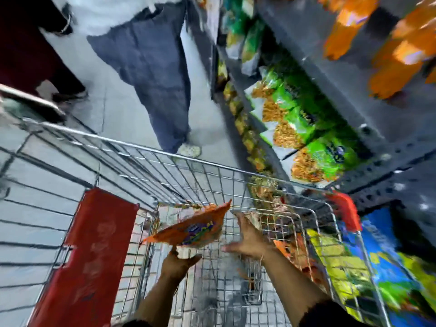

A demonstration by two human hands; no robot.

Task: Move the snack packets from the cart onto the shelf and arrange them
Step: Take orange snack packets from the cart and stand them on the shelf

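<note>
While the picture is smearing with motion, the left hand (178,263) is pinching the lower edge of an orange packet (191,228) from beneath, thumb and fingers closing on it above the wire cart (151,152). That packet is hanging over the cart's child-seat section, just right of the red flap (94,244), with its long axis running from lower left up to upper right, tilting toward the shelf (354,119). Just beside its right end, the right hand (247,239) is spreading wide, fingers apart and palm facing the packet, gripping nothing. It seems about to take the raised end, though blur is making actual contact hard to judge. Since the shelf with its green packets (306,128) is lying up and to the right, the right hand is nearer for carrying across.
</note>
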